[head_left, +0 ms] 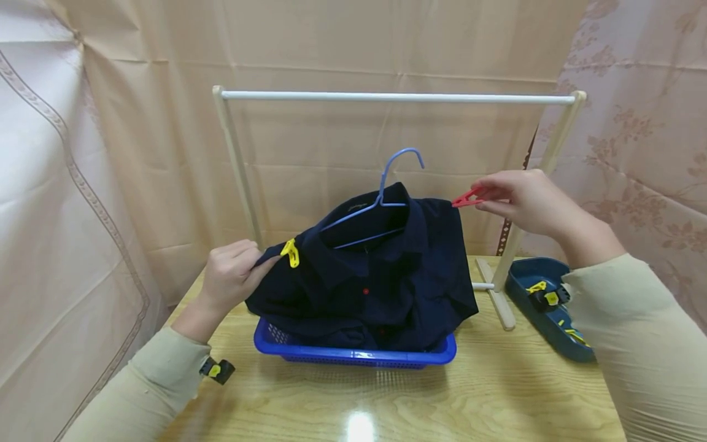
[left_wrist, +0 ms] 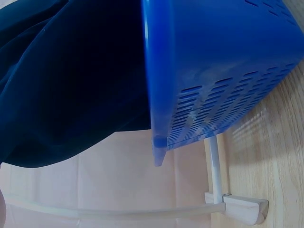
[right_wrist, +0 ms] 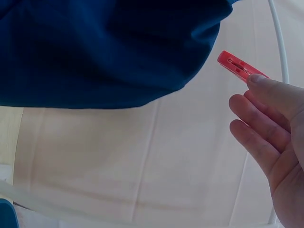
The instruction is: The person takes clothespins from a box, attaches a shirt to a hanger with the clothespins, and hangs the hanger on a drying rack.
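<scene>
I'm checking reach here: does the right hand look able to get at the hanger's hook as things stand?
Probably yes: nothing shows between the right hand and the blue hanger's hook, which stands free above the dark shirt. That hand pinches a red clip, though, which may hinder it.

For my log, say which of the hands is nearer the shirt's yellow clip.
Left. The left hand grips the shirt beside the yellow clip; the right hand is by the shirt's opposite shoulder.
</scene>
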Available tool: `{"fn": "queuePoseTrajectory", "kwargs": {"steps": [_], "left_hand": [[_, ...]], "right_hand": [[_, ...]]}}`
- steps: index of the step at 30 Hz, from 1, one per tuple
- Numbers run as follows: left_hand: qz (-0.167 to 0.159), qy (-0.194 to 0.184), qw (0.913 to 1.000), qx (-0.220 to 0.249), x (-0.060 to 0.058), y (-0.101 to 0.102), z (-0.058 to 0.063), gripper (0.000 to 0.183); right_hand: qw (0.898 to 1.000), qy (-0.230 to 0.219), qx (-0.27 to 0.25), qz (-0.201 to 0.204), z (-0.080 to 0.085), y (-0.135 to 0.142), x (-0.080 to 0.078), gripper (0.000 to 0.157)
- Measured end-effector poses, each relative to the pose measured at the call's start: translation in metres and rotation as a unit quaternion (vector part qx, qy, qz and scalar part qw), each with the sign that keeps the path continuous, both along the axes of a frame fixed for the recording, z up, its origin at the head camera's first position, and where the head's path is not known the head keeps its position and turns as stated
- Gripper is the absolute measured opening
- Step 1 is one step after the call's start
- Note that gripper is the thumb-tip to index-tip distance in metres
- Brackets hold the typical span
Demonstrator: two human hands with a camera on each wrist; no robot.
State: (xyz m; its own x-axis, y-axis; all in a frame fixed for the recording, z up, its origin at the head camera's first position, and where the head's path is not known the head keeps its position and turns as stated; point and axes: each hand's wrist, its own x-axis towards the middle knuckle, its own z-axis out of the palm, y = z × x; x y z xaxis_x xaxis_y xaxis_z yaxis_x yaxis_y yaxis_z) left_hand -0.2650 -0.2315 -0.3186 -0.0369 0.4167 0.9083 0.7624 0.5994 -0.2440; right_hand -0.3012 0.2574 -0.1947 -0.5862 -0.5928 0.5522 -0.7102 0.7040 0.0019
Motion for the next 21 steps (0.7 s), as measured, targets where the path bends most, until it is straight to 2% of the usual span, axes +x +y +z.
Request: {"fn": "queuePoseTrajectory", "kwargs": {"steps": [6,13,21], "left_hand": [[-0.001,-0.001,1.0000,0.000,-0.001,0.000,0.000,0.048],[-0.006,0.001,1.0000,0.004,-0.001,0.000,0.000,0.048],[-0.006,0.004,1.0000,0.002,0.000,0.000,0.001,0.048]], "right_hand": [[1.000,-0.011,0.001,0.000,0.002,-0.010,-0.001,0.029],[1.000,-0.010,0.004,0.010,0.004,-0.014,-0.002,0.035],[0.999,0.025,0.010,0.033,0.005,-0.018,-0.004,0.032]]}}
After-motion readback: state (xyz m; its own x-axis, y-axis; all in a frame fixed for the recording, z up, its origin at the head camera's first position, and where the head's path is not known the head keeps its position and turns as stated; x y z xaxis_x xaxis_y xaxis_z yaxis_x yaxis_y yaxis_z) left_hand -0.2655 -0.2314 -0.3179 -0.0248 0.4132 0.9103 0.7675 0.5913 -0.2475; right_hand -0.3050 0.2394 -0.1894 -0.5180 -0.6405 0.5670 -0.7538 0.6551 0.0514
